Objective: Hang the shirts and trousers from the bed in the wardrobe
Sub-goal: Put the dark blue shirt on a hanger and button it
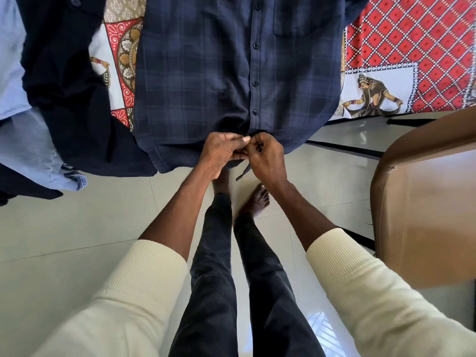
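While both hands pinch its bottom hem, the navy checked shirt (206,81) lies flat on the bed (412,47), tail hanging over the edge.

Soft woven cloth with a faint plaid; four dark round buttons show on its placket, and one chest pocket. The left hand (224,153) and right hand (268,161) meet at the placket's lowest end, fingers curled tight on the fabric. Beside it lie two more garments: a plain dark shirt (67,99) and a pale blue one (25,140). The bedsheet carries a red diamond print; a smooth brown chair (425,202) stands on glossy floor tiles.
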The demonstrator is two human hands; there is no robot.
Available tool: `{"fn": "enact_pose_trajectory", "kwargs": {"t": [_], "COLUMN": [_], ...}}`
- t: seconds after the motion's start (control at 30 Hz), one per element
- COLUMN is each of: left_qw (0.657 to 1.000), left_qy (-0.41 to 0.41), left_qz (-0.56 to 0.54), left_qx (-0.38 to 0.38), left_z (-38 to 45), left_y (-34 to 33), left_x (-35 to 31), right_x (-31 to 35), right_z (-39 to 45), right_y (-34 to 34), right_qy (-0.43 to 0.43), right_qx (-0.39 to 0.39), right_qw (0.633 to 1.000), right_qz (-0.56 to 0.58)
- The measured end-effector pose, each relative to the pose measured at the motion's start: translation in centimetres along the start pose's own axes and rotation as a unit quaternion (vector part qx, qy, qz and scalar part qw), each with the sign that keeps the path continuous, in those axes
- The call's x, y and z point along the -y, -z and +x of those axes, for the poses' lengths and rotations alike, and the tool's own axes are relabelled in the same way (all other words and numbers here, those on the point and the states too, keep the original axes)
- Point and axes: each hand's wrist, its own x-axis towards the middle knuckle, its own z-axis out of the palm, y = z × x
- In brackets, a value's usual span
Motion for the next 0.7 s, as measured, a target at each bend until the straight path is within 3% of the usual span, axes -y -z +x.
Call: {"fn": "enact_pose_trajectory", "kwargs": {"t": [0.2,0.47,0.7], "left_qw": [1.0,0.999,0.99], "left_qy": [-0.014,-0.046,-0.042], "left_qz": [-0.004,0.018,0.137], "left_qx": [-0.006,-0.023,-0.006], "left_z": [0.8,1.0,1.8], "left_y": [-0.1,-0.6,-0.6], "left_x": [0.3,0.9,1.1], "right_x": [-0.2,-0.5,-1.3], "right_z": [-0.1,0.6,0.9], "right_y": [-0.3,0.1,1.4], "right_qy": [0.032,0.034,0.103], "right_qx": [-0.027,-0.004,0.018], "right_qw": [0.998,0.999,0.994], "right_qz": [-0.038,-0.035,-0.041]}}
